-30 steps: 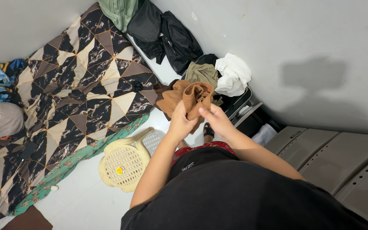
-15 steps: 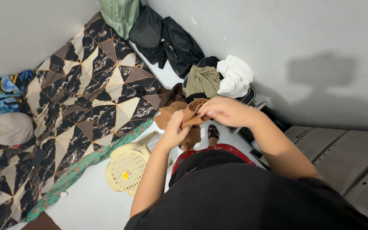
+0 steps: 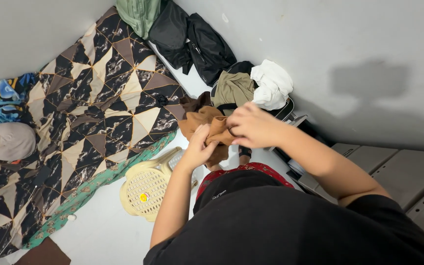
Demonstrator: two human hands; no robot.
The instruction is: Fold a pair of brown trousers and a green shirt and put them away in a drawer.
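Observation:
I hold a tan-brown garment [image 3: 207,121] in front of me with both hands. My left hand [image 3: 198,147] grips its lower part from below. My right hand [image 3: 252,125] lies across its upper right side with the fingers closed on the cloth. Part of the garment hangs down between my hands toward the floor. Just beyond it sits a pile of clothes: an olive piece [image 3: 232,88], a white piece [image 3: 272,84] and a dark brown piece [image 3: 194,102].
A cream plastic stool [image 3: 145,186] lies on the white floor below my left arm. A black, brown and cream patterned blanket [image 3: 84,113] covers the mattress at left. Black bags [image 3: 195,41] and a green bag [image 3: 138,13] lean in the corner. Grey drawers [image 3: 408,181] stand at right.
My right hand moved up and over the top of the garment from its right side. The garment got bunched tighter between both hands. The view shifted slightly.

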